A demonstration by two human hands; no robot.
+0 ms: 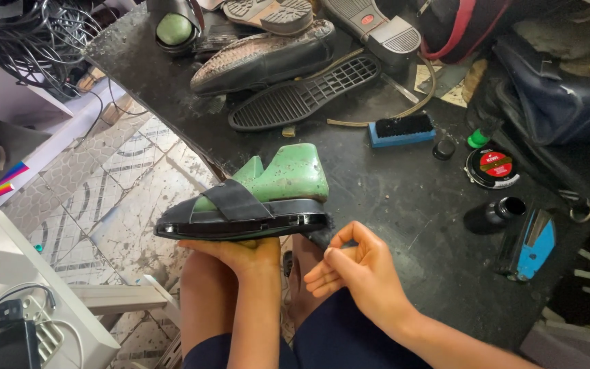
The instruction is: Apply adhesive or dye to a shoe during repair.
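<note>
The left hand (237,251) cups a black sandal (240,222) from below, palm up, holding it level over the lap, just off the near edge of the table (390,198). A green last (288,174) sits inside the sandal, its heel block standing up at the right end, and a black strap (235,199) crosses the last. The right hand (353,273) hovers just beside the sandal's heel end, thumb and forefinger pinched together and the other fingers curled; whether it holds something small, such as a brush or tool against the sole edge, I cannot tell, since a dark blur sits there.

The main risk is the grip: the sandal rests on an open palm near its middle, with the heavier heel end of the last overhanging to the right. A push from the right hand at that end could tip it off the palm and drop it onto the tiled floor (124,198). Pressure on the sole edge could also shift the strap on the last.

On the table behind lie a loose sole (302,96), a shoe (261,61), a blue brush (401,130), a polish tin (492,167) and a small dark bottle (496,213). An elbow swung right could knock the bottle over.
</note>
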